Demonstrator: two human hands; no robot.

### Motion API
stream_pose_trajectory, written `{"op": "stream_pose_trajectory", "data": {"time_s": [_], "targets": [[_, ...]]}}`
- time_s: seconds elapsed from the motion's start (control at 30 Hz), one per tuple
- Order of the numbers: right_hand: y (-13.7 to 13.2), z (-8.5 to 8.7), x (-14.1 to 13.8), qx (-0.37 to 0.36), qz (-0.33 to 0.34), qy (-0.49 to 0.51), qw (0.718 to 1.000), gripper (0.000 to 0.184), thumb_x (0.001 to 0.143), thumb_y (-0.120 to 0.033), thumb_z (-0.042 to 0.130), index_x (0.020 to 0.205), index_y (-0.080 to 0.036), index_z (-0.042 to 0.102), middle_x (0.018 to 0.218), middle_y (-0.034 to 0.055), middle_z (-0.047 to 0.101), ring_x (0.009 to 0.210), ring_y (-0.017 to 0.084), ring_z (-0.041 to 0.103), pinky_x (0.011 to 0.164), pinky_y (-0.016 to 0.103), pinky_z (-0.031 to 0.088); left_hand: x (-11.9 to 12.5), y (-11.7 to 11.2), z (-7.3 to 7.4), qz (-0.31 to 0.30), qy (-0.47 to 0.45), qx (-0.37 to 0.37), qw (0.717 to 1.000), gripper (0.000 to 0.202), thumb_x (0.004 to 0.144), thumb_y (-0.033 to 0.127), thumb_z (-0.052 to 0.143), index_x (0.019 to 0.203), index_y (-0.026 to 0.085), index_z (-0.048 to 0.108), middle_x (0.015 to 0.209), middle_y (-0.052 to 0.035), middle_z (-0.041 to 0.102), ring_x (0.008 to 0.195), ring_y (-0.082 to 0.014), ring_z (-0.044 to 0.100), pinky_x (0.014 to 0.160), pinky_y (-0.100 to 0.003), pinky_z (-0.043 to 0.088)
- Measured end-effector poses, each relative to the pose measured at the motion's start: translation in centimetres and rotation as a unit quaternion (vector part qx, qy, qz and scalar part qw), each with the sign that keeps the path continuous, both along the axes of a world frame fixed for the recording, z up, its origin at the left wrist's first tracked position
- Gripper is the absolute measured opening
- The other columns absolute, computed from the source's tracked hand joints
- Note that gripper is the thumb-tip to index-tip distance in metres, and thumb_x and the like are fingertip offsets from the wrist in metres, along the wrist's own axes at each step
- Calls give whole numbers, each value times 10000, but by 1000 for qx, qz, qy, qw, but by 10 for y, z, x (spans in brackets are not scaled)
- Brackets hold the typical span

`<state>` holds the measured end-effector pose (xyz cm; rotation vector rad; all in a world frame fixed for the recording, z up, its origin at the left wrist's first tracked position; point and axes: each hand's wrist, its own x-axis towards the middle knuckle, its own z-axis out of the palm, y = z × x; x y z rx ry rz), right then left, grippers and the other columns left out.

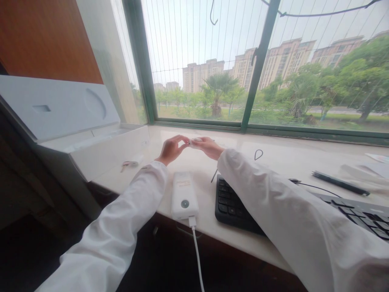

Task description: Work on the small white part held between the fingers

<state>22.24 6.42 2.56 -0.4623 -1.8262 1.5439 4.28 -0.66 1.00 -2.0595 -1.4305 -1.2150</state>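
Both my arms, in white sleeves, reach out over a pale stone windowsill [273,162]. My left hand [170,149] and my right hand [207,147] meet above the sill, fingers pinched on a small white object [192,141] held between them; I cannot make out what it is. A white power bank [184,195] lies on the sill just below my hands, with a white cable [197,251] plugged into its near end and hanging down.
A black keyboard [234,205] lies under my right forearm. An open white box [91,150] stands at the left, its lid raised. A black pen [338,183], thin black wire [313,186] and papers [364,170] lie at the right. The window [258,61] rises behind.
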Motion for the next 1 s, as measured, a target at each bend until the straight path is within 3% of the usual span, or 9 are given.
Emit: {"op": "stream_pose_trajectory", "data": {"time_s": [0.13,0.3,0.5,0.63,0.87,1.0], "targets": [[-3,0,0,-1,-43,-3,999,349,630,-414,836,723,-104,706,708,27,652,799,167,582,851,317,417,0,1,-1,12,-3,3,1000,165,873,386,650,917,233,692,962,5,733,653,-124,583,675,-264,469],[-4,0,-5,-83,-65,12,994,176,747,-252,779,738,-91,710,825,85,706,871,170,624,915,314,447,1,2,-2,11,-7,-5,1000,184,869,390,655,947,230,700,1000,-4,741,692,-139,614,698,-271,481],[2,-3,-9,-138,-110,25,984,117,879,-168,639,787,-99,662,1036,151,699,1001,170,641,948,302,508,5,-3,1,15,-2,18,1000,233,886,445,622,947,236,704,1005,19,741,533,-97,486,652,-264,456],[4,-3,0,-151,-139,36,978,120,915,-192,597,849,-102,644,1175,157,659,1080,161,617,980,287,502,6,-4,1,14,-10,39,999,261,882,473,619,930,237,719,996,24,749,505,-89,447,634,-257,446],[-6,0,13,-136,-71,27,988,134,827,-244,716,855,-113,712,1035,118,713,995,178,638,940,311,495,9,-4,0,0,1,50,999,242,879,458,630,927,245,735,946,32,761,534,-86,514,630,-239,444],[-11,0,13,-48,-24,4,999,281,774,-357,749,902,-107,740,921,87,717,867,160,620,813,275,467,9,-3,0,1,11,53,999,268,885,468,617,920,230,737,906,16,762,545,-93,535,629,-235,445]]}}
